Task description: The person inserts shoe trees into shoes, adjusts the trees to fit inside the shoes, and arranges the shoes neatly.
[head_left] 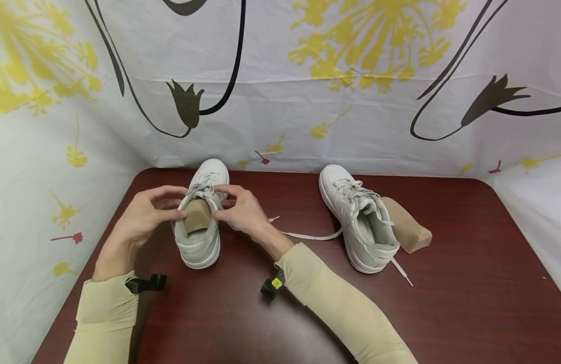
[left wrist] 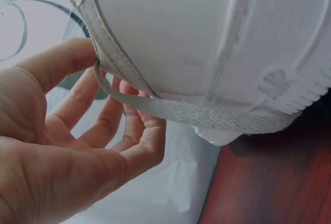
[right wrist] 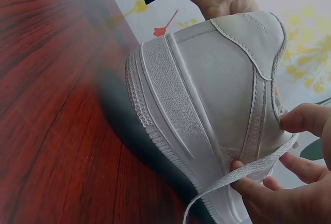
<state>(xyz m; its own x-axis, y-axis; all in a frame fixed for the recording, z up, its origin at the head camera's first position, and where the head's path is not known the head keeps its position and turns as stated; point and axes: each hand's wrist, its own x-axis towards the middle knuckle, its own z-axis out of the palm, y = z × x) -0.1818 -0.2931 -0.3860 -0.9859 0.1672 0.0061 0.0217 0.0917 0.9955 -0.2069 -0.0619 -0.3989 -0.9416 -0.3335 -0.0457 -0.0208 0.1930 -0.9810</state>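
Your left hand (head_left: pixel 145 213) and right hand (head_left: pixel 244 212), each grip partly closed, pinch the white leather lace-up shoe (head_left: pixel 199 251) at its opening's nine and three o'clock.

On the table (head_left: pixel 471 263), we see the first shoe (head_left: pixel 198 251) near the far left corner, a block (head_left: pixel 198 216) inside it, the left hand (head_left: pixel 144 213) at its left side, the right hand (head_left: pixel 246 213) at its right. Well to the right stands the second shoe (head_left: pixel 351 225), another block (head_left: pixel 407 230) just beside its right; a lace (head_left: pixel 312 237) lies between the shoes.
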